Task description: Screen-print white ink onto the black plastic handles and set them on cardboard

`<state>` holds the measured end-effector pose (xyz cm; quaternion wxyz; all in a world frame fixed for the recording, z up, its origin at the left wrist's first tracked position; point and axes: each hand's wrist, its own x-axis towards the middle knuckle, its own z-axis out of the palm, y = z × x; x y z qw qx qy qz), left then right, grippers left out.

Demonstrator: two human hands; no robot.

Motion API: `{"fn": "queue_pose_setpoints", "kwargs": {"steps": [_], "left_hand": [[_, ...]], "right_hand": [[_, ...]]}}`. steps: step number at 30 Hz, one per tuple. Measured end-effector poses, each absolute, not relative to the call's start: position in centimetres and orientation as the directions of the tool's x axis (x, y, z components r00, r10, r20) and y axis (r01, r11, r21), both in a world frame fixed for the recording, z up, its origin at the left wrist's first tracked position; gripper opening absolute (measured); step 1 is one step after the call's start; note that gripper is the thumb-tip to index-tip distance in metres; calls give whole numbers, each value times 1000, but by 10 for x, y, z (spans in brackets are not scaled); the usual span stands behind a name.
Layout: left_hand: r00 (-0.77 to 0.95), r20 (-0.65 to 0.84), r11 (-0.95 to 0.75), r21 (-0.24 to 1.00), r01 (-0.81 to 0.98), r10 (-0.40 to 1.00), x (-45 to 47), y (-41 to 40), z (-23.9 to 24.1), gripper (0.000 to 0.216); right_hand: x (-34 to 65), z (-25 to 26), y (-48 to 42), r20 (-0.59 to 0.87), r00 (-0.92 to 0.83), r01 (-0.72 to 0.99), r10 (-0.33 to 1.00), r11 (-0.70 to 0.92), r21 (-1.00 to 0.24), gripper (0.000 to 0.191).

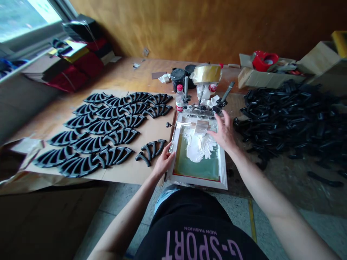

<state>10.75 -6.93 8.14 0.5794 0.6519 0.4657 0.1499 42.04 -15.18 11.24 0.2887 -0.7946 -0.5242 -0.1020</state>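
Observation:
A small screen-printing frame (224, 169) lies flat in front of me, its green mesh smeared with white ink (199, 146). My left hand (164, 162) grips the frame's left edge, fingers curled over the rim. My right hand (223, 131) is on a squeegee (202, 127) at the top of the mesh, fingers closed around it. Metal clamps (202, 108) hold the frame's far end. Just left of the frame lie three black curved plastic parts (151, 150) on a cardboard sheet (151, 131).
Several rows of the same black parts (103, 133) cover the cardboard to the left. A big heap of black parts (290, 115) lies on the right. A small bottle (179, 98), black ink jars (178, 77), a tape roll (207, 74) and cardboard boxes (264, 77) stand behind.

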Motion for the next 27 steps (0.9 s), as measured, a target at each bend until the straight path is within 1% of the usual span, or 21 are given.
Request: {"fn": "queue_pose_setpoints", "kwargs": {"steps": [1,3,5,6,8,10,11,12,13,15,17,18,20,21,23,24,25,27], "left_hand": [[518,-344,73,878,473,783,108,-68,71,74],[525,-339,5,844,536,781,109,-63,58,70],[538,-342,-32,822,569,770,109,-60,53,67],[542,-346,-41,815,578,766,109,-59,52,66],[542,-353,-43,809,586,762,108,-58,52,66],[534,-355,-35,808,588,767,107,-58,51,66],[528,-354,-31,809,587,772,107,-59,50,66],[521,-349,-27,811,584,778,107,-59,49,65],[517,-344,-24,815,578,784,107,-60,48,65],[517,-333,-10,833,553,789,107,-61,47,65],[526,-324,9,858,514,786,107,-62,46,66],[529,-323,21,867,498,785,107,-62,46,67],[522,-331,51,877,479,786,107,-64,46,68],[517,-338,65,877,476,786,108,-64,48,68],[516,-350,83,878,472,782,108,-64,53,69],[522,-353,86,880,467,776,108,-63,58,70],[533,-352,86,884,460,769,107,-63,64,71],[550,-345,78,889,451,761,107,-62,82,74]], "right_hand": [[408,116,-141,398,370,915,839,-254,-314,49],[383,117,-129,215,285,936,934,-223,-271,30],[365,114,-135,78,219,949,973,-194,-248,13],[359,112,-143,49,172,959,984,-156,-236,10],[356,110,-164,35,-4,975,999,12,-222,15],[360,113,-179,20,-209,946,978,207,-249,22],[363,116,-183,9,-272,924,962,264,-277,22],[365,118,-185,4,-293,911,956,280,-303,19],[366,119,-184,10,-271,912,963,260,-318,15],[364,117,-182,72,-145,939,987,161,-305,11],[355,109,-184,162,-62,958,985,104,-267,16],[350,105,-188,187,-64,960,980,112,-257,20],[342,99,-195,177,-121,947,977,167,-274,23],[341,99,-197,160,-137,937,978,180,-300,21],[343,104,-189,153,-82,921,985,133,-367,15],[347,110,-180,162,-19,914,987,83,-397,17],[354,116,-169,175,54,906,983,26,-422,23],[373,132,-143,198,195,892,961,-89,-443,42]]}}
